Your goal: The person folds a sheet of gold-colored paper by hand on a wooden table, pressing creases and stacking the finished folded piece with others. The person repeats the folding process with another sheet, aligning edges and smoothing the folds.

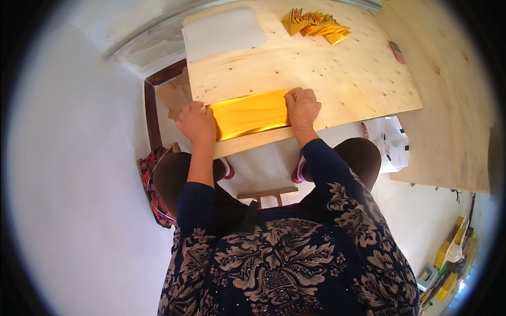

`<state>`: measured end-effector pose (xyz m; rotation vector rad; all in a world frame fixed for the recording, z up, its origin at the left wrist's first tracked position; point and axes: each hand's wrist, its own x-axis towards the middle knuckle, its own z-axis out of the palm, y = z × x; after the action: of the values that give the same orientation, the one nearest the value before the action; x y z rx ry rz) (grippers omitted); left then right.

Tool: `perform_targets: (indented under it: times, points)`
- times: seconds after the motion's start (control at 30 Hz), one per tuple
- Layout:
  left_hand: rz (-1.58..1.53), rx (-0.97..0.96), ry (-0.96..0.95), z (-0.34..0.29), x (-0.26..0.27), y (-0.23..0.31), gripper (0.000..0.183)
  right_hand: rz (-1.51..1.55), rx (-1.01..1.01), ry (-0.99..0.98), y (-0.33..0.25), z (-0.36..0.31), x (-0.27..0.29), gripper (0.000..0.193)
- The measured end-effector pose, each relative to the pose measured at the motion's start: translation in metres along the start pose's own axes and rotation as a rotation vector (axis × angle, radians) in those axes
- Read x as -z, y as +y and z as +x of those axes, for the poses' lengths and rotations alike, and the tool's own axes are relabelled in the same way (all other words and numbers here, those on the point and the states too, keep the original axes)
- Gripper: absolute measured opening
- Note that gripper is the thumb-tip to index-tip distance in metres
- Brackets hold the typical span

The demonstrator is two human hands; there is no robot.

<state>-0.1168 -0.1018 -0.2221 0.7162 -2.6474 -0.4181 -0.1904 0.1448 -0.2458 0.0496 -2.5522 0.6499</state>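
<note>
A shiny gold foil paper sheet (252, 114), shaped as a long rectangle, lies along the near edge of the wooden table (337, 79). Its left end is pinched by my left hand (197, 124), whose fingers are closed. At the opposite end my right hand (303, 108) grips the far right corner with curled fingers. Slight creases run along the foil between the two hands. Toward the back of the table sits a row of folded gold paper pieces (316, 25), overlapping one another.
White sheets (224, 32) cover the table's far left corner. A small red phone-like object (397, 52) lies near the right edge. Below, a white plastic bag (389, 145) stands right of my knees. Brown cardboard (175, 95) is left of the table. Yellow items (448, 253) are at lower right.
</note>
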Motion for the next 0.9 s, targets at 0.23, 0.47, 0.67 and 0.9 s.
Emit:
perform_targets:
  times: [0.23, 0.47, 0.67, 0.9]
  points:
    - [-0.247, -0.717, -0.193, -0.037, -0.052, 0.111, 0.051, 0.051, -0.036, -0.05, 0.003, 0.001, -0.002, 0.008]
    - [0.114, -0.275, -0.297, -0.036, -0.03, 0.039, 0.078, 0.003, -0.013, -0.044, 0.003, 0.0, 0.0, 0.007]
    - [0.134, -0.168, -0.281, -0.039, -0.014, 0.009, 0.078, 0.036, -0.078, -0.126, 0.0, 0.004, 0.007, 0.007]
    - [0.153, -0.187, -0.285, -0.039, -0.014, 0.012, 0.078, 0.183, 0.351, 0.152, -0.036, 0.009, 0.003, 0.014]
